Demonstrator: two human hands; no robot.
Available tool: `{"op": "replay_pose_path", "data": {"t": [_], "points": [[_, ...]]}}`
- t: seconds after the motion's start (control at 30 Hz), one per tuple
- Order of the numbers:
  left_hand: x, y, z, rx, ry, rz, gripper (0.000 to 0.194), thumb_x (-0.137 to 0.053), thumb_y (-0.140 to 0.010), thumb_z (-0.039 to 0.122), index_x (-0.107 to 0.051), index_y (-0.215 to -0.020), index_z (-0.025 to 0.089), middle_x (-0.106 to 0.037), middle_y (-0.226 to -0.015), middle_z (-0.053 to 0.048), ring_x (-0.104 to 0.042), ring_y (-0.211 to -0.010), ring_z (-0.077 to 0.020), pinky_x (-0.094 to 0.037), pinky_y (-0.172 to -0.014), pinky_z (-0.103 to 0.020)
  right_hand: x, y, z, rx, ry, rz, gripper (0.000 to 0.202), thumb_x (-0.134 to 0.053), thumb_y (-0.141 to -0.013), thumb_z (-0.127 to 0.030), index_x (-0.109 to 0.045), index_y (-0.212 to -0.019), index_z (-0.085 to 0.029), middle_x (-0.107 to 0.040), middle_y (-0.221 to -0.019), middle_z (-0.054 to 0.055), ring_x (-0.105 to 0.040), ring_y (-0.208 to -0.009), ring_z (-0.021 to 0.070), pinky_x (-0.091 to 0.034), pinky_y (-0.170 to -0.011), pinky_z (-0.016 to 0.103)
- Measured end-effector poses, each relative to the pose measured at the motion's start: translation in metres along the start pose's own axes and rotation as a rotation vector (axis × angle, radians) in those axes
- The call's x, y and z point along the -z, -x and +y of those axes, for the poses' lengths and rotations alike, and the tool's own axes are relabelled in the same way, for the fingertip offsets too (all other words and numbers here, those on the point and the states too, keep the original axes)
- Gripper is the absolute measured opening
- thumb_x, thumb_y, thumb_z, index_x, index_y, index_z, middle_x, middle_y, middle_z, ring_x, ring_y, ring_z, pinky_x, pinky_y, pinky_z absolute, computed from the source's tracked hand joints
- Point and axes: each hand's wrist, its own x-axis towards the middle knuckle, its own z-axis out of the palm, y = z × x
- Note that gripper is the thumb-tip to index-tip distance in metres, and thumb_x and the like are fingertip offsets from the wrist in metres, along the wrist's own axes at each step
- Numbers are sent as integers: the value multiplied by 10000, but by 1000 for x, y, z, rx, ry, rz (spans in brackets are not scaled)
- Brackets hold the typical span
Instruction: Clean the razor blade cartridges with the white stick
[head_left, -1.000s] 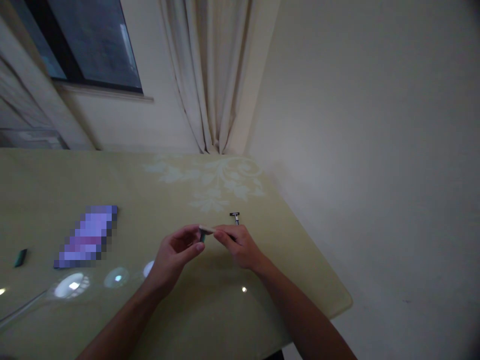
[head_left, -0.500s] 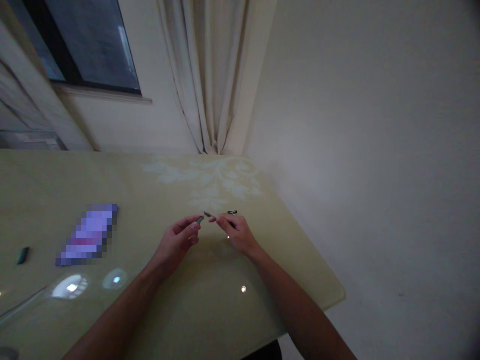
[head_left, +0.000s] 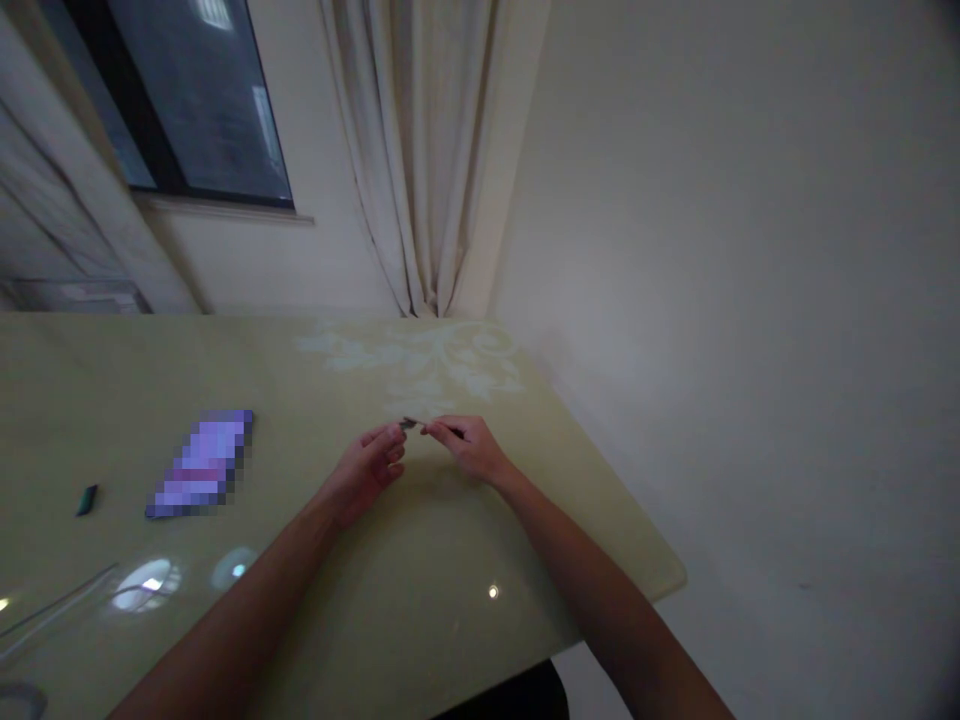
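Above the pale green table (head_left: 420, 560), my left hand (head_left: 369, 470) pinches a small dark piece (head_left: 406, 425) between thumb and fingers. My right hand (head_left: 469, 447) is closed on a thin stick-like tool (head_left: 421, 422), whose tip meets or overlaps the small piece. Both objects are too small to make out in detail, and whether they touch cannot be told for sure.
A pixelated purple flat object (head_left: 202, 465) lies left of my hands. Farther left is a small dark green block (head_left: 87, 500), with a thin cable (head_left: 64, 605) nearer. Curtains, a window and a wall stand behind; a black seat edge (head_left: 517, 695) shows below.
The tool tip and the small piece have come together, closing the gap between them. The small black-and-white item formerly beyond my right hand no longer shows. The view has shifted slightly.
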Motion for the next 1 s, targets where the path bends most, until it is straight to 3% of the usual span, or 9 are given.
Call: {"op": "replay_pose_path", "data": {"t": [0.13,0.23,0.37,0.53,0.7,0.87,1.0], "points": [[0,-5,2,-12,29,-5,393,-999,-654,285,-740,-899,120,-597,-766,42,-482,-556,-40,-392,-434,-141,2,-9,1,31,-1,-23,473,-570,-1050,-536,-862,-1038,-164,-772,-889,55,-632,-791,179,-436,-753,274],[1,-8,0,-9,33,-11,417,-1022,-618,294,-733,-865,122,-589,-753,47,-477,-559,-38,-405,-442,-141,-5,-11,4,44,3,-41,448,-580,-1049,-507,-863,-1039,-160,-755,-828,47,-619,-741,169,-422,-716,265],[2,-11,-3,-12,31,-18,452,-1041,-589,321,-738,-856,117,-554,-711,62,-458,-548,-33,-414,-452,-144,-12,-5,5,22,33,39,431,-569,-1057,-474,-863,-1041,-159,-782,-864,55,-646,-776,175,-432,-742,265],[5,-10,-5,-10,11,-9,503,-1058,-559,346,-769,-896,109,-531,-676,66,-474,-567,-47,-439,-479,-157,-13,0,2,26,4,-23,409,-575,-1055,-451,-868,-1034,-166,-746,-795,29,-598,-705,151,-411,-692,250],[4,-6,-6,-17,-2,-12,523,-1057,-564,364,-788,-932,107,-516,-674,69,-458,-569,-47,-426,-482,-162,-13,-1,2,-20,-6,25,431,-577,-1046,-480,-864,-1018,-160,-767,-844,51,-636,-768,176,-442,-732,262],[2,-2,-5,-6,-20,-14,495,-1053,-571,378,-792,-887,101,-505,-647,65,-451,-564,-52,-436,-497,-169,-12,4,-2,-8,1,-21,455,-572,-1048,-513,-867,-1024,-168,-707,-744,24,-573,-677,154,-407,-671,256],[3,-1,-5,-24,-7,-12,491,-1042,-597,367,-802,-936,106,-502,-659,64,-445,-563,-51,-412,-489,-165,-12,4,-3,-28,-16,46,457,-570,-1043,-523,-864,-1001,-175,-746,-811,41,-617,-750,174,-433,-717,265]]}}
